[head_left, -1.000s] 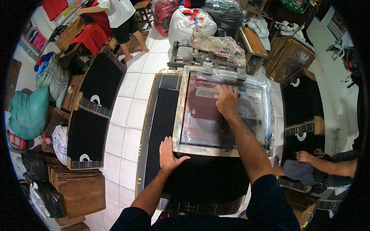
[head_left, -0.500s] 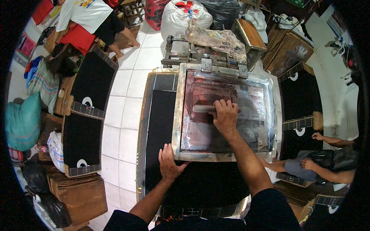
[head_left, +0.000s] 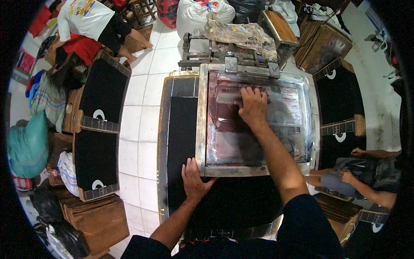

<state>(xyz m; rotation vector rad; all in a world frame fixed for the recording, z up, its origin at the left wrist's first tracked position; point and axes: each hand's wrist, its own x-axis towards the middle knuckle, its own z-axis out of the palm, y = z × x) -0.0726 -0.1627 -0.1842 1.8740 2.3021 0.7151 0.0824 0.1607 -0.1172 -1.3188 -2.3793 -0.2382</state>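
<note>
My right hand [head_left: 252, 108] grips a grey, blurred squeegee [head_left: 226, 98] over the upper part of a screen printing frame [head_left: 201, 121], whose mesh is smeared dark red and grey. The frame is clamped at its back to a metal hinge [head_left: 230, 64] and lies over a board covered in black fabric [head_left: 228, 198]. My left hand [head_left: 194, 181] lies at the frame's lower left corner on the black board, fingers apart and holding nothing.
Black printed boards [head_left: 99, 86] on cardboard stacks stand left and right beside tiled floor [head_left: 138, 129]. A person in white [head_left: 86, 21] bends at the back left. A seated person [head_left: 358, 181] works at the right. Bulging sacks [head_left: 198, 11] stand behind the hinge.
My right hand went toward me with the squeegee, then back up the screen. My left hand stays at the corner. The person in white has bent lower; the seated person's hands have shifted.
</note>
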